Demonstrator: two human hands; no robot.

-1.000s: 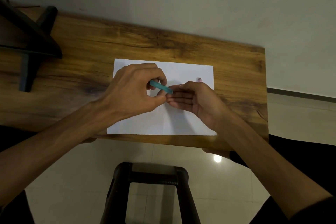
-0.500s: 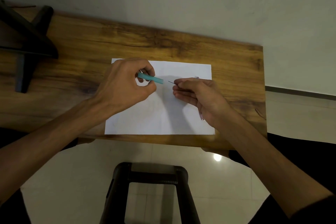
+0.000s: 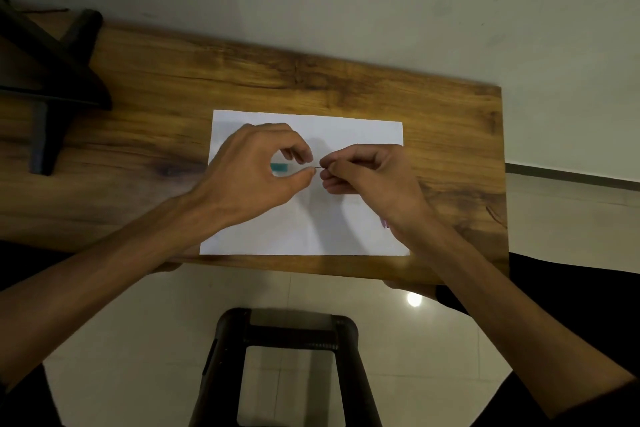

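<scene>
Since half a second ago the gap between the hands is being closed. The teal tube (image 3: 278,167), which was sticking out past the fingers of the left hand (image 3: 247,177), is now being kept back inside the ring of thumb and forefinger. The thin dark rod (image 3: 318,168) is being brought up to those fingertips by the right hand (image 3: 372,177). Judged from this, the rod is being lined up with the tube's end, or being fed into it, rather than being drawn away; the joining is not yet done.

At the far left of the worktop (image 3: 346,87) a black stand (image 3: 79,80) is being left untouched. Over the white paper (image 3: 346,130) in the middle, the left fingers are being held curled, with thumb and forefinger tips nearly pressed together at the tube's right end. Whether the rod is also being pinched there cannot be told. The rod is being held level across the small gap between the hands. To the right, its other end is being pinched by the curled right fingers.

Only the tube is serving as a container, and its contents are being hidden by the left hand.
</scene>
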